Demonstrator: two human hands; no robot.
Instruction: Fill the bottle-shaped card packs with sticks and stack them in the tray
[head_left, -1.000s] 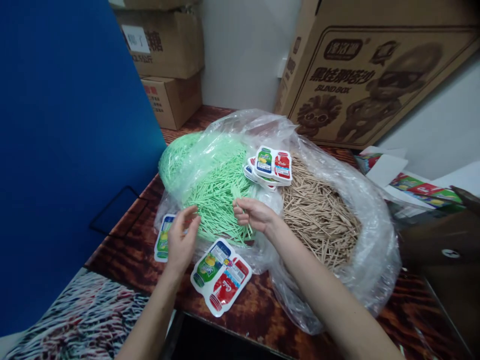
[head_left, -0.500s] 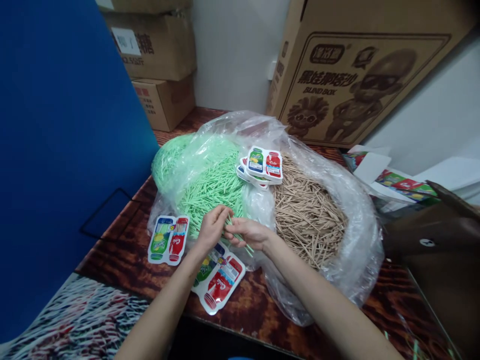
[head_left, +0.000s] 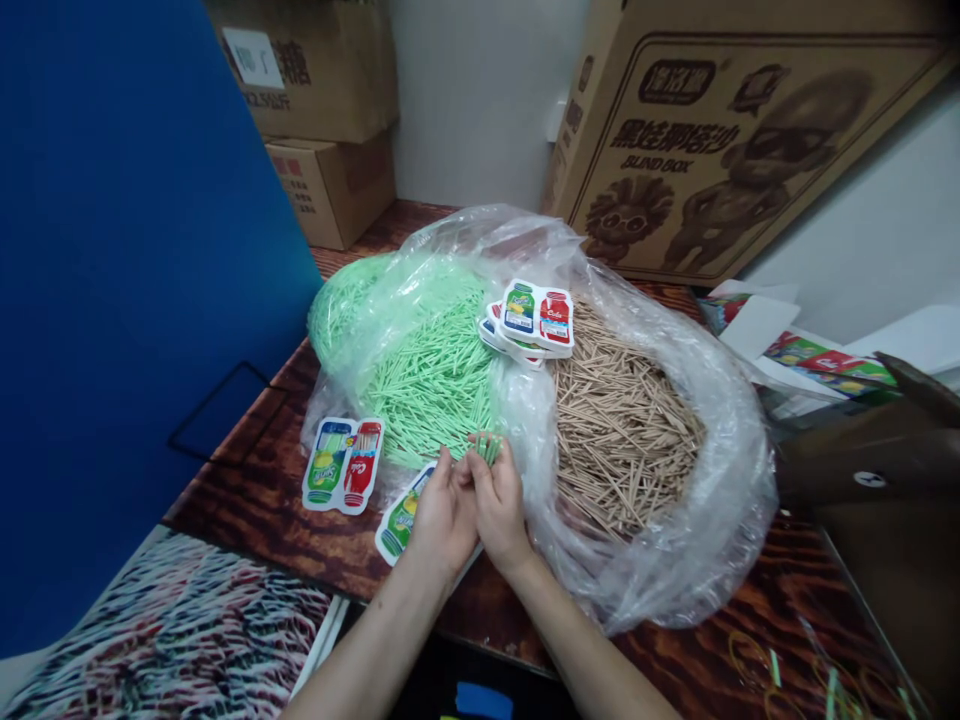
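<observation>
My right hand (head_left: 501, 505) is closed round a small bundle of thin green sticks (head_left: 489, 447), whose ends poke up past the fingers. Against it, my left hand (head_left: 441, 510) is cupped with thumb raised, its curled fingers closing on the same bundle; the right hand partly covers them. Just beyond both hands lies a heap of loose green sticks (head_left: 431, 385) in a clear plastic bag. Below the left hand, a bottle-shaped Sprite-and-Cola pack (head_left: 396, 522) is half hidden. A second such pack (head_left: 343, 465), with sticks showing in its windows, lies flat to the left.
Brown sticks (head_left: 626, 430) fill the right part of the clear plastic bag (head_left: 739, 490). Several stacked packs (head_left: 536, 320) rest between the heaps. Cardboard boxes (head_left: 330, 185) and a large box (head_left: 675, 150) stand behind. A blue panel (head_left: 150, 300) borders the left; rubber bands (head_left: 750, 655) lie front right.
Both hands have drawn closer together and toward me. The green bundle, earlier slanting down to the right between them, now points away from me. The near pack is more covered.
</observation>
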